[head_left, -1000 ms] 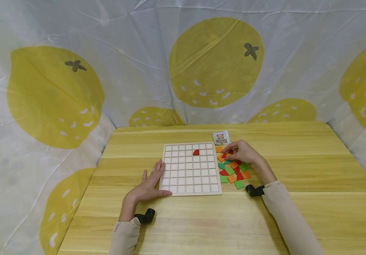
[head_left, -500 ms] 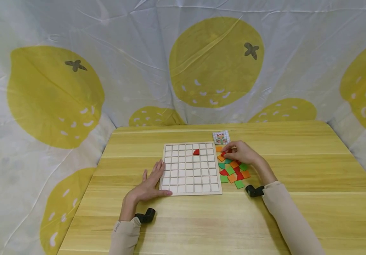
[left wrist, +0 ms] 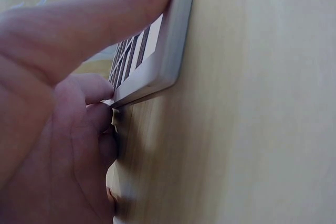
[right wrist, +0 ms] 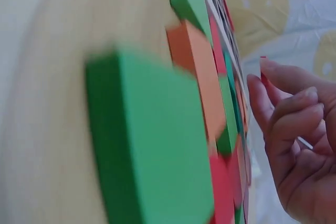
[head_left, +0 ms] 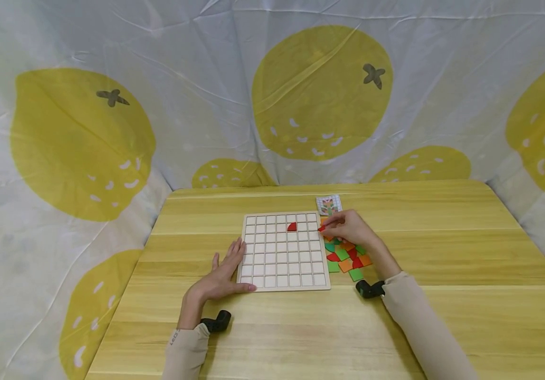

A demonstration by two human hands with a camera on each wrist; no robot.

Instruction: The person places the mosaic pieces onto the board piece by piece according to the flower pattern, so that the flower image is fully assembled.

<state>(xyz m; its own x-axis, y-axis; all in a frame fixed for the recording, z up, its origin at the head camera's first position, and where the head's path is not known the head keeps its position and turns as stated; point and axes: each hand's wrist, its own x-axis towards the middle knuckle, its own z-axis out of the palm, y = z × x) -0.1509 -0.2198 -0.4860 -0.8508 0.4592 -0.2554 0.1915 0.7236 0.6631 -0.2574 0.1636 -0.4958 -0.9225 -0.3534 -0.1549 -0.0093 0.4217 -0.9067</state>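
A pale wooden board [head_left: 282, 269] with a square grid lies on the table, one red quarter-round tile [head_left: 292, 227] in a cell near its far side. My left hand [head_left: 219, 278] rests at the board's near left corner, fingers stretched along the left edge and thumb across the near edge. Between thumb and fingertips, my right hand [head_left: 352, 230] pinches a small red tile [right wrist: 264, 77] at the board's right edge. The held tile's full outline is covered by the fingers. Below that hand spreads a pile of tiles, among them a green square tile [head_left: 356, 274] and an orange tile [head_left: 345, 265].
A small printed card [head_left: 329, 205] with a coloured grid pattern lies behind the pile, near the board's far right corner. The wooden table [head_left: 300, 332] reaches back to a hanging cloth [head_left: 227, 105] printed with yellow lemons.
My right hand has picked the red tile out of the pile and moved left with it to the board's right edge. The left hand and the board have stayed put.
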